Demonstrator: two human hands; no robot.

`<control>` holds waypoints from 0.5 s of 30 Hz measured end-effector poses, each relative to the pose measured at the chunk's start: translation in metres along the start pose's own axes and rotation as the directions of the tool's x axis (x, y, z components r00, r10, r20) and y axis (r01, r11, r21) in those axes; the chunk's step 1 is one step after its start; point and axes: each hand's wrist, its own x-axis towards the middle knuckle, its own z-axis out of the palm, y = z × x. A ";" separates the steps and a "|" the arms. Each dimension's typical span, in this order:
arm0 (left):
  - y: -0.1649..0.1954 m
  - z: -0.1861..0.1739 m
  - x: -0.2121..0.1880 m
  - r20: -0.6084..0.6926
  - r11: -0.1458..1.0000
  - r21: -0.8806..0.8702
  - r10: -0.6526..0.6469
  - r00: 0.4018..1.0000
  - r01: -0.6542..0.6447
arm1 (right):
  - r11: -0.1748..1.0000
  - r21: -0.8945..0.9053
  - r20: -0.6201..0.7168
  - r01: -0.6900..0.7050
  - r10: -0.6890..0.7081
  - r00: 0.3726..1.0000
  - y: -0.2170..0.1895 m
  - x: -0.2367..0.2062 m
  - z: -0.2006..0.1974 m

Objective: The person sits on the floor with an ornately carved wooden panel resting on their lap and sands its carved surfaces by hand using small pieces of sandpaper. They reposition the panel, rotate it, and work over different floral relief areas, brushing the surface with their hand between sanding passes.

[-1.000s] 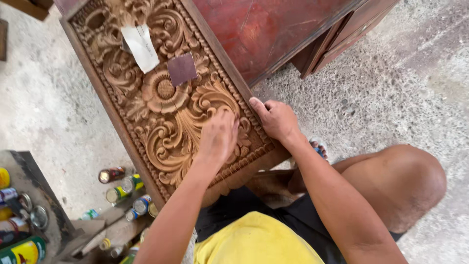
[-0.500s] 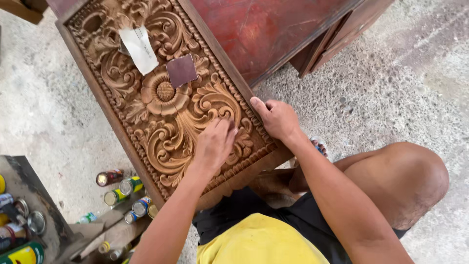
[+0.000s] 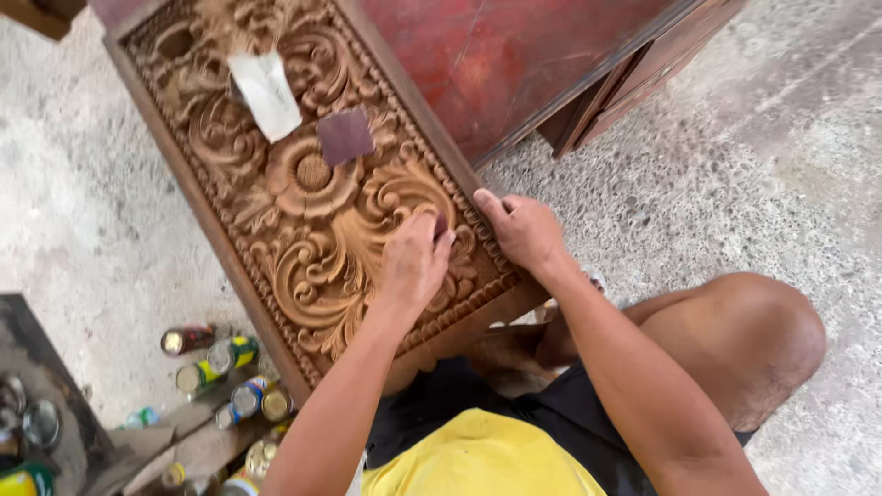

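A carved wooden panel (image 3: 303, 193) slants from the upper left toward the frame's centre. The left hand (image 3: 415, 262) presses on its scrollwork, fingers pinched on a small dark scrap (image 3: 441, 223), likely sandpaper. The right hand (image 3: 522, 230) clasps the panel's right edge, fingers curled. A dark sandpaper square (image 3: 345, 136) and a white sheet (image 3: 265, 94) lie on the carving; cans (image 3: 220, 367) stand lower left.

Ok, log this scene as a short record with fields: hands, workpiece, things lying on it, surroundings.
left hand: pressed on the carved wooden panel, pinching a small dark piece at the fingertips
right hand: gripping the panel's right edge
on panel: white paper strip; dark sandpaper square
beside panel: small cans on the concrete floor
behind panel: red wooden cabinet
posture: person seated, bare knee raised
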 end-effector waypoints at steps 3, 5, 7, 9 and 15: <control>-0.001 0.001 -0.002 0.012 1.000 0.010 -0.011 1.000 0.011 | 0.999 0.004 -0.028 0.044 -0.043 0.999 0.000 -0.002 0.000; -0.004 0.004 0.000 0.105 0.996 -0.006 -0.086 0.991 0.087 | 0.996 -0.004 -0.070 0.088 -0.088 0.994 0.000 0.000 0.000; -0.007 0.006 0.000 0.149 0.993 -0.009 -0.113 0.982 0.116 | 0.997 -0.009 -0.048 0.082 -0.082 0.995 0.001 -0.001 0.001; -0.011 0.007 0.000 0.100 1.000 -0.001 -0.027 0.995 0.027 | 0.998 -0.009 -0.030 0.069 -0.069 0.997 0.002 -0.001 0.001; -0.007 0.010 0.001 -0.013 0.997 0.051 0.055 0.998 -0.055 | 0.993 0.115 -0.007 0.039 -0.038 0.999 0.005 -0.001 0.000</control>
